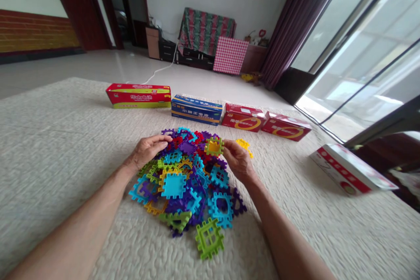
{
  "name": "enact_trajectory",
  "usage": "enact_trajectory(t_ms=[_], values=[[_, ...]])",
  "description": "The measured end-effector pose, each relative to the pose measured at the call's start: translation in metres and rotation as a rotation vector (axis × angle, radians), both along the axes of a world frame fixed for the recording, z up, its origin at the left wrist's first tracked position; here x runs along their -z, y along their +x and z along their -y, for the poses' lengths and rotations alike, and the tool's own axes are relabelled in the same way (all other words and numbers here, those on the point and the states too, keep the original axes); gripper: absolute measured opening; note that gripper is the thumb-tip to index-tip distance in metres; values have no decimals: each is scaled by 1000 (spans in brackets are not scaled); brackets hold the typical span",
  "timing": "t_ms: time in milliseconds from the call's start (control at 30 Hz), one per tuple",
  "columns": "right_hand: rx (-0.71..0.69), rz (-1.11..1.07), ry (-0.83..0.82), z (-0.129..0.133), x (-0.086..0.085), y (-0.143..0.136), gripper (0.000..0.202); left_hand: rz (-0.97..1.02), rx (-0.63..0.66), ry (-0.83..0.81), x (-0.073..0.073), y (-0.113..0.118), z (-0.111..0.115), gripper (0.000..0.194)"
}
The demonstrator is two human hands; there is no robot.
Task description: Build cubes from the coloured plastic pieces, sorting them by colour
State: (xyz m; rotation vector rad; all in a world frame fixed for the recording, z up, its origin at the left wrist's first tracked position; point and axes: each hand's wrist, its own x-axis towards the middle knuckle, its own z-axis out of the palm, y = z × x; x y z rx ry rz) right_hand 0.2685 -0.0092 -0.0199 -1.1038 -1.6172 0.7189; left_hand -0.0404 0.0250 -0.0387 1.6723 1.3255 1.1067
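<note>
Toothed plastic building tiles [173,185] lie in a loose heap on a cream quilted cover [108,166], between the forearms and short of the cover's far edge. Nearest piece: lime-green window tile [210,237], tilted at the heap's near side. Tiles overlap at many angles, apparently tipped out rather than sorted; a flat cyan panel sits uppermost. Right hand [241,159] pinches a green-and-yellow tile [214,146] by one side between thumb and fingers; that hold leaves its face and the other toothed sides uncovered. Left hand [147,151] is at the heap's left flank, thumb and fingertips narrowly spaced; cannot tell whether they grip a piece. Yellow tile [243,144] lies just beyond the right hand, apart from the heap. Toward the cover's right edge: white-and-red carton [352,170]. Along the far edge, a row: two dark red cartons [243,118], blue battery carton [197,110], red-and-yellow battery carton [141,97]. Their placement probably keeps the middle free for the tiles. Surface: soft, ridged, so pieces likely settle unevenly. Beyond: pale glossy floor [108,63], white cable, low cabinet under a striped cloth [206,30] and a red checked cloth [230,54], purple curtain [288,22] beside bright glass at right, pale wall behind.
</note>
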Motion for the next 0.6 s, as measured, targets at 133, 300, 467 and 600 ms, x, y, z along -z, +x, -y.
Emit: enact_trajectory(t_ms=[133, 300, 467, 600], values=[[-73, -128, -26, 2, -3, -7, 23, -17, 0, 16, -2, 1, 1, 40], [-93, -48, 65, 7, -9, -6, 14, -24, -18, 5, -4, 3, 3, 40], [-66, 71, 221, 8, -10, -5, 11, -31, -15, 15, -3, 2, 2, 41], [56, -98, 129, 2, -5, -5, 19, -42, -26, 18, -4, 3, 2, 41]])
